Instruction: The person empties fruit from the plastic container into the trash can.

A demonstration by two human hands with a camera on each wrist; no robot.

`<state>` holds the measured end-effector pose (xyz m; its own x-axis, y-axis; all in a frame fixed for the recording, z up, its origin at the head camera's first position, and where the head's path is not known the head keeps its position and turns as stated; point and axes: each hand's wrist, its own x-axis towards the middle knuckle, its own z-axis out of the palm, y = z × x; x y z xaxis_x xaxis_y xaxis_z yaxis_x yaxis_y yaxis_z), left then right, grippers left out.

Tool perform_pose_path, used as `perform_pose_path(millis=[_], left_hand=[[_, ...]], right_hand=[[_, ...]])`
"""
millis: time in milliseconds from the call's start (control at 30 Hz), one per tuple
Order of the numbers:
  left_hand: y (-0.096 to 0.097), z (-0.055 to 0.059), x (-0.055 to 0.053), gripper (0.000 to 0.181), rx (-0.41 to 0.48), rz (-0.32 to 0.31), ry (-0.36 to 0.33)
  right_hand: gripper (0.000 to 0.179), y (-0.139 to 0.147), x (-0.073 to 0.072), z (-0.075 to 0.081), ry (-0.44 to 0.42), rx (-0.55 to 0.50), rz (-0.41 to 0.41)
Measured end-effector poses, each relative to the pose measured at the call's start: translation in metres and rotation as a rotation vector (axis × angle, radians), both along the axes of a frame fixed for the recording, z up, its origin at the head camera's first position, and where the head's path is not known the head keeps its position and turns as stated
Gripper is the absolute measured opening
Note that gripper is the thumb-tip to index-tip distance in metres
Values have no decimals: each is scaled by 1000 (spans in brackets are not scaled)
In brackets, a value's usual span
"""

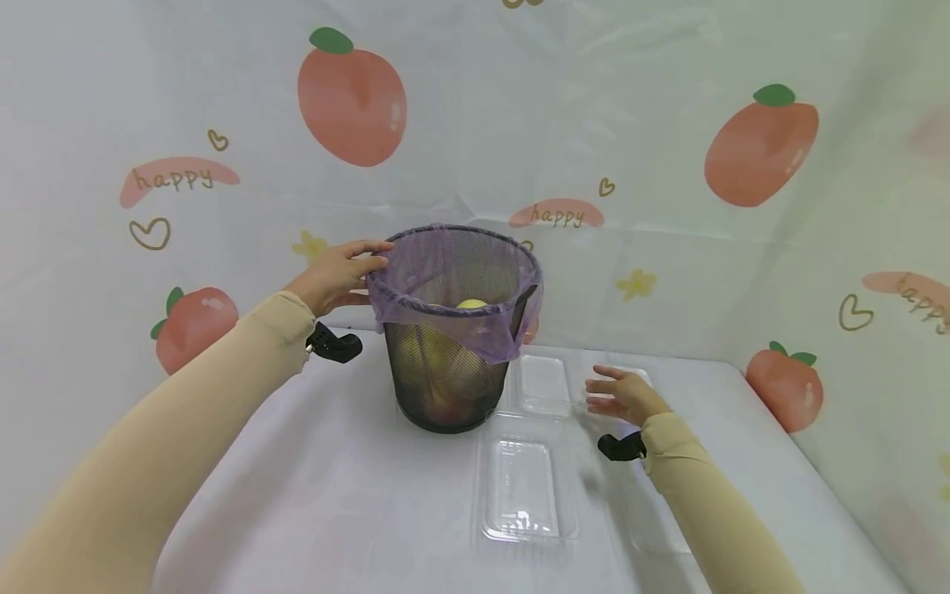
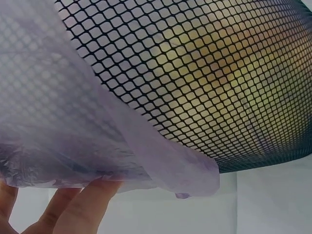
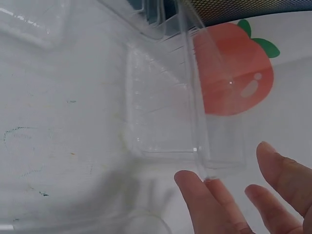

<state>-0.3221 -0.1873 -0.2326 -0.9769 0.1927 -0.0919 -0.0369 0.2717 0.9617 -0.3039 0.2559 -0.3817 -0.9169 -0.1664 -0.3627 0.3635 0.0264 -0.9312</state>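
A black mesh wastebasket (image 1: 453, 379) stands upright with a thin purple bag (image 1: 463, 330) folded over its rim. Inside, a yellow round thing (image 1: 471, 304) shows above the front edge; more yellowish and reddish round shapes show blurred through the mesh. My left hand (image 1: 337, 274) rests against the basket's left rim, its fingers fairly straight and touching the bag. To the right, my right hand (image 1: 625, 396) hovers with spread fingers, holding nothing. Close by its fingertips in the right wrist view is a clear plastic container (image 3: 161, 107); whether they touch it I cannot tell.
Several clear plastic containers lie on the white table (image 1: 334, 495), among them a front tray (image 1: 523, 487) and a rear tray (image 1: 544, 379) right of the basket. A fruit-printed backdrop (image 1: 475, 107) rises close behind the basket and along the right side.
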Motion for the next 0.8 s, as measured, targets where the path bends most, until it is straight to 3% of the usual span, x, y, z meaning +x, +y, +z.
perform_pose_path(millis=[267,433,600,800], left_hand=[[-7,-1,1,50,-64,-23,45],[-13,1,3,54,-170,-58,97],[-23,7,4,58,-220,-92,184],[-37,15,13,60,-332,-12,296]], right_hand=[[65,-1,2,10,28,61,47],[64,2,4,18,43,20,52],[63,3,6,31,50,-32,60],[64,5,8,46,129,-17,73]])
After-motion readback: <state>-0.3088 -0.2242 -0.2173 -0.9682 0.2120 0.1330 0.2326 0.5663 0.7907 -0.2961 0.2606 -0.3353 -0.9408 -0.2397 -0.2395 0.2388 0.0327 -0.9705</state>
